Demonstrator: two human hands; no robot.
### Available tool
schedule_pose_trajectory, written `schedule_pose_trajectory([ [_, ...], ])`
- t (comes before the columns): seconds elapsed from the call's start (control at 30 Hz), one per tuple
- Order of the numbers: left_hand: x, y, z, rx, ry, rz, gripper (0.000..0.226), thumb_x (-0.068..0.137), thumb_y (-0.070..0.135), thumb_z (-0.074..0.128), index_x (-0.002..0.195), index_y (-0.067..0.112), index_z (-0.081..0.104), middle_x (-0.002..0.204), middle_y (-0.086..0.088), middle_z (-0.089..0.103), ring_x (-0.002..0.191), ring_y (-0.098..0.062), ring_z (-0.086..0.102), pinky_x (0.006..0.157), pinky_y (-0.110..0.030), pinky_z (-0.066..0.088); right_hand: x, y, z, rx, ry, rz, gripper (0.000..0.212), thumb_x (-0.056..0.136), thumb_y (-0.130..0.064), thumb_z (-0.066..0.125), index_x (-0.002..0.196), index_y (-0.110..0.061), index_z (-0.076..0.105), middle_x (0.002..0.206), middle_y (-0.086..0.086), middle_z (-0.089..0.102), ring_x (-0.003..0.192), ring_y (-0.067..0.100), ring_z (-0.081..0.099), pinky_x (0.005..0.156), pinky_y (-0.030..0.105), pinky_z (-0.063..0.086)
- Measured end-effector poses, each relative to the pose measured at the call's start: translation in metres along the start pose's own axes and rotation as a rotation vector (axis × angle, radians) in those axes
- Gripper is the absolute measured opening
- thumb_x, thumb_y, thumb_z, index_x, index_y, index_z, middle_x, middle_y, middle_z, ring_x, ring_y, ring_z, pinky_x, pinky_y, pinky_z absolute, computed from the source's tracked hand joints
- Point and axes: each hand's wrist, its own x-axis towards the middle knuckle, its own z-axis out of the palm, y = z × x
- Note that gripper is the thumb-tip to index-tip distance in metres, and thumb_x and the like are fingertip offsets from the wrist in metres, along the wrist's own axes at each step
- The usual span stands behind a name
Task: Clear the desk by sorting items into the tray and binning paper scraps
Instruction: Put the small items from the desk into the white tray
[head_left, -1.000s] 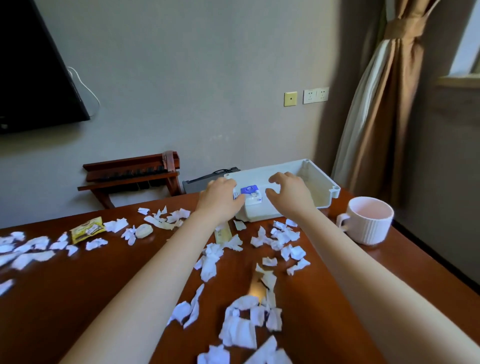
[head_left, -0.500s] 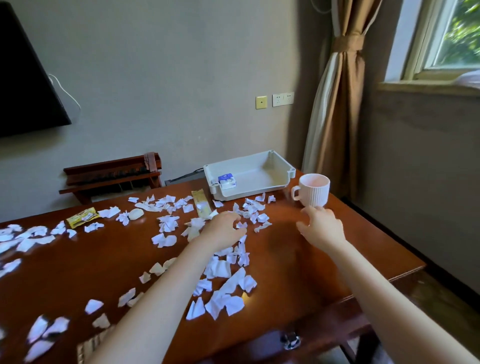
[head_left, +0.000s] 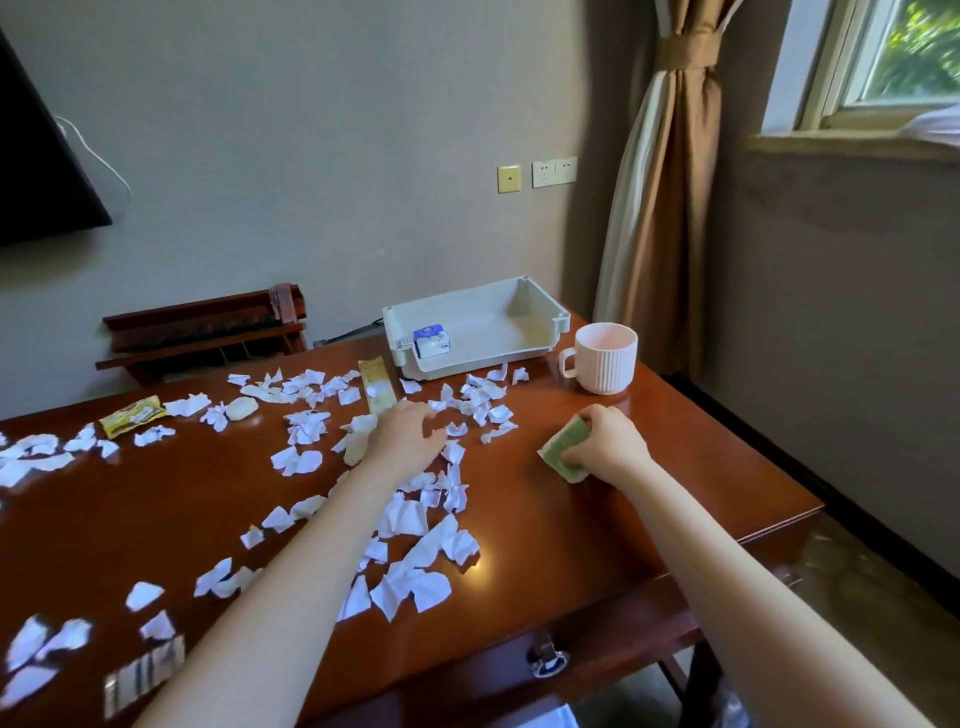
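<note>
Clutching flat green packet (head_left: 560, 451), right hand (head_left: 613, 441); left hand (head_left: 405, 432) slack amid crumpled scraps (head_left: 410, 519).

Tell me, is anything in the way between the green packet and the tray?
Only flat paper scraps lie between the green packet in the right hand and the tray. The mug stands off to the right.

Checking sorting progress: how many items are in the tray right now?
1: a small blue-and-white carton sits in the near-left corner of the tray, against its left wall. Nothing else shows inside it.
</note>
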Motion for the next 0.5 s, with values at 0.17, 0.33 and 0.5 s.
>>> schedule_pose_trajectory([
  [0.17,0.041,-0.032,-0.015,0.016,0.039,-0.128,0.036,0.092,0.033,0.050,0.122,0.014,0.057,0.130,-0.008,0.052,0.116,-0.025,0.049,0.091,-0.035,0.044,0.021,-0.027,0.017,0.399,0.015,-0.066,0.018,0.082,-0.014,0.068,0.099,-0.011,0.061,0.100,0.006,0.065,0.088,0.018,0.061,0.079,0.035,0.056],
  [0.33,0.088,-0.069,-0.020,0.071,-0.015,-0.385,0.049,0.091,0.045,0.043,0.114,0.006,0.061,0.118,-0.018,0.059,0.108,-0.034,0.054,0.087,-0.040,0.051,0.051,-0.056,0.037,0.607,0.063,-0.127,0.013,0.084,-0.017,0.066,0.091,-0.007,0.064,0.096,0.010,0.070,0.088,0.023,0.068,0.070,0.037,0.058],
  [0.5,0.116,-0.070,-0.011,0.194,-0.082,-0.490,0.083,0.079,0.069,0.050,0.138,0.011,0.041,0.144,-0.015,0.038,0.130,-0.035,0.037,0.101,-0.044,0.041,0.069,-0.065,0.061,0.737,0.113,-0.139,0.006,0.087,-0.017,0.064,0.090,-0.012,0.064,0.095,0.004,0.070,0.090,0.018,0.068,0.073,0.029,0.056],
])
